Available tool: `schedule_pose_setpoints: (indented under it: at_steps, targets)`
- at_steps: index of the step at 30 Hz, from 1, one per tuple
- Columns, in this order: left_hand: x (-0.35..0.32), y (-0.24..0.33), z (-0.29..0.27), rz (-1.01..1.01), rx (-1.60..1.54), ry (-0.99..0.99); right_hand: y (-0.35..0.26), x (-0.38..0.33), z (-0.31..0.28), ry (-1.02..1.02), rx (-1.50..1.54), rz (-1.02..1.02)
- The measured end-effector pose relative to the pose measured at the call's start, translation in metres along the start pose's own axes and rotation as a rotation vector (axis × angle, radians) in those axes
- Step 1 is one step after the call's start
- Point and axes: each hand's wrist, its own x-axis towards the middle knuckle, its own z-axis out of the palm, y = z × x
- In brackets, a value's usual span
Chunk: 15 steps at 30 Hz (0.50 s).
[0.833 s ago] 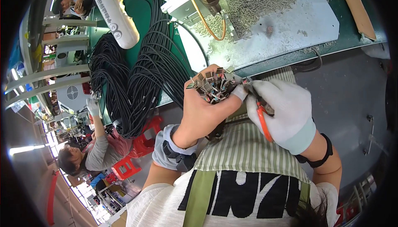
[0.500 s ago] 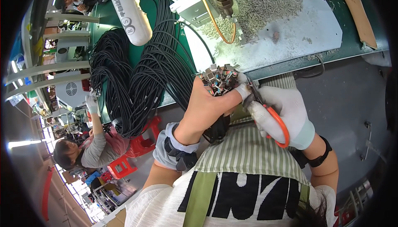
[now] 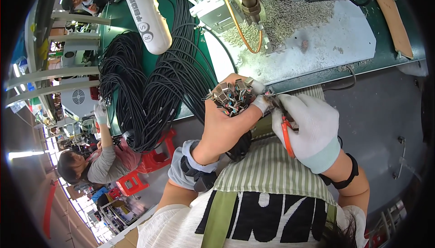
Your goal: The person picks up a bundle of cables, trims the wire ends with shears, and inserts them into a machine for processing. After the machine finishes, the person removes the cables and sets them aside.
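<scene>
Head view shows, at the centre of the frame, the bare left hand (image 3: 226, 125) wrapped tight around a bundle of cable ends (image 3: 232, 96), its small metal connectors fanned upward with thin coloured wires showing among them. Just right of it the gloved right hand (image 3: 310, 128) is closed around orange-handled cutters (image 3: 285, 134), whose tip reaches the right edge of the bundle, touching or nearly touching one connector; whether the blades are apart or closed is too small to tell. Judging from this, the trimming is under way at the bundle's right edge, and most of the connectors appear not yet reached, though which ends are finished cannot be read. Along the top of the frame lies the green surface (image 3: 389, 53) with a white mat (image 3: 317, 44) strewn with small pale offcuts (image 3: 281, 12), which suggests a good deal of cutting already done. At upper left hang coils of black cable (image 3: 145, 94) beside a white tube (image 3: 145, 12). Another person (image 3: 95, 162) works at lower left.
</scene>
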Motion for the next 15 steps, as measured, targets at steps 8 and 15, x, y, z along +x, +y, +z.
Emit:
schedule_pose_setpoints:
  at_steps: [8, 15]
  targets:
    - [-0.003, 0.000, 0.005, 0.066, 0.013, -0.017, -0.004, -0.002, -0.010, -0.189, 0.268, 0.216]
    - [-0.006, 0.003, 0.001, 0.508, 0.491, -0.199, -0.005, -0.005, -0.011, -0.190, 0.414, 0.247]
